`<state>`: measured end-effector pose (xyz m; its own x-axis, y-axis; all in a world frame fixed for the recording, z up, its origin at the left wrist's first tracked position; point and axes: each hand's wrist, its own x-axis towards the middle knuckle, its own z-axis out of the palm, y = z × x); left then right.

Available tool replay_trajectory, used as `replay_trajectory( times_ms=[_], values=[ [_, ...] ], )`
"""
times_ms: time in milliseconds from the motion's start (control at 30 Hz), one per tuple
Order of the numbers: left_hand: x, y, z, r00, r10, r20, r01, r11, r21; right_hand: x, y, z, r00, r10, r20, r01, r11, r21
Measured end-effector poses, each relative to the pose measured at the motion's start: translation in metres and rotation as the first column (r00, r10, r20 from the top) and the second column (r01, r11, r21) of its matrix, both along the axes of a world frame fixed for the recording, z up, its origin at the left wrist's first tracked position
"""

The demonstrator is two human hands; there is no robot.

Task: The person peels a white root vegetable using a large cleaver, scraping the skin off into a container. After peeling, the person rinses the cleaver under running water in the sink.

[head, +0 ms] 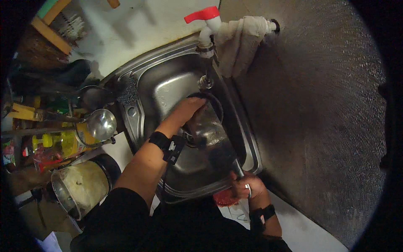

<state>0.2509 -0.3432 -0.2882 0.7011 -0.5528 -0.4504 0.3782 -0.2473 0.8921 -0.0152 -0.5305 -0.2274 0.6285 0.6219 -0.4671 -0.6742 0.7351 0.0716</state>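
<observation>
Over the stainless steel sink (170,83), my right hand (253,187) grips the handle of a broad metal blade (212,134) that looks like a cleaver. The blade slants up and left from that hand across the basin. My left hand (192,110) rests at the blade's far end; its fingertips are partly hidden, so whether it grips anything is unclear. Behind the blade shows a dark curved rim (220,105), not clear enough to name. Above the basin, a white plastic tap (206,36) with a red lever (203,14) points down toward a round metal fitting (205,82).
A cloth (241,44) is wrapped around the tap's pipe by the dark wall (315,110). Left of the sink are a metal ladle (101,125), bottles with yellow caps (47,140) and a cylindrical container (83,182). Something red (226,197) sits below the sink's front edge.
</observation>
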Motion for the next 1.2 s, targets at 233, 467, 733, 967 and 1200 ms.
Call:
replay_trajectory(
  times_ms=[233, 467, 733, 967, 1200],
  values=[
    [-0.004, 0.013, 0.055, 0.737, -0.41, 0.538, 0.255, 0.905, 0.341, -0.002, 0.0, 0.018, 0.999, 0.032, -0.014, -0.033, 0.996, -0.089],
    [-0.009, 0.028, 0.096, 0.907, -0.297, 0.299, 0.191, 0.922, 0.336, -0.008, 0.009, 0.042, 0.996, 0.081, -0.035, -0.087, 0.969, -0.232],
    [-0.016, 0.047, 0.12, 0.924, -0.197, 0.327, 0.16, 0.977, 0.139, -0.005, 0.014, 0.058, 0.981, 0.166, 0.103, -0.129, 0.946, -0.296],
    [-0.033, 0.047, 0.137, 0.825, -0.313, 0.471, 0.131, 0.916, 0.38, 0.002, 0.032, 0.068, 0.973, 0.196, 0.122, -0.147, 0.934, -0.326],
    [-0.043, 0.048, 0.144, 0.827, -0.335, 0.452, 0.086, 0.869, 0.486, 0.004, 0.041, 0.082, 0.965, 0.237, 0.111, -0.188, 0.922, -0.338]
  ],
)
